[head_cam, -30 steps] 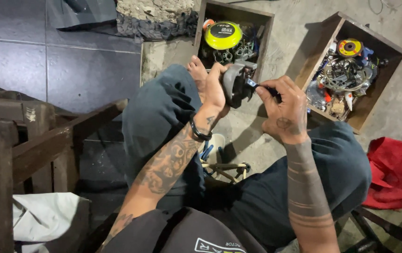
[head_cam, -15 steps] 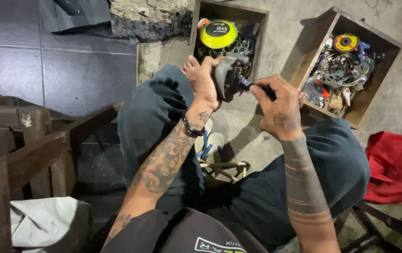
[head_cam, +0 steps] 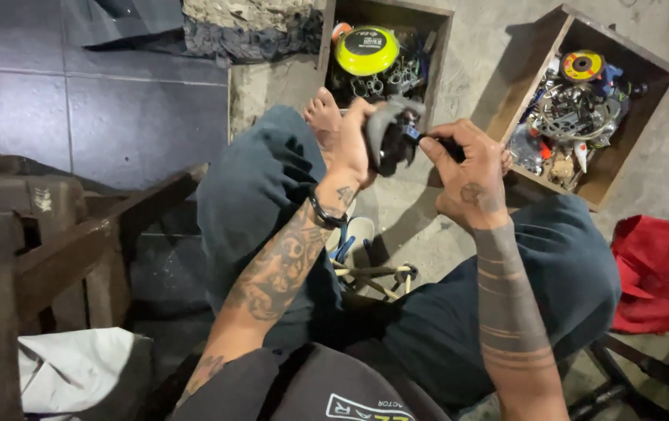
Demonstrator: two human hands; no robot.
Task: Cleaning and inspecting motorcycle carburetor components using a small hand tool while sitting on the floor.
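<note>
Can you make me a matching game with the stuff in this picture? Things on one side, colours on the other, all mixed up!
Things:
1. Round lid in the left wooden box
2. Cloth on the floor at the right
3. Trousers on the person's knees
4. Part in the left hand

Colours:
A. Red
B. Black and grey
C. Yellow-green
D. Dark blue-grey

Pairs: 1-C, 2-A, 3-D, 4-B

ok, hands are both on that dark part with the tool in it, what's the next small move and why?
Probably a short turn of the black-handled tool with the right hand while the left hand keeps the dark part steady. The tool's tip already sits against the part, and both are held in the air above the knees, so steadying matters.
</note>
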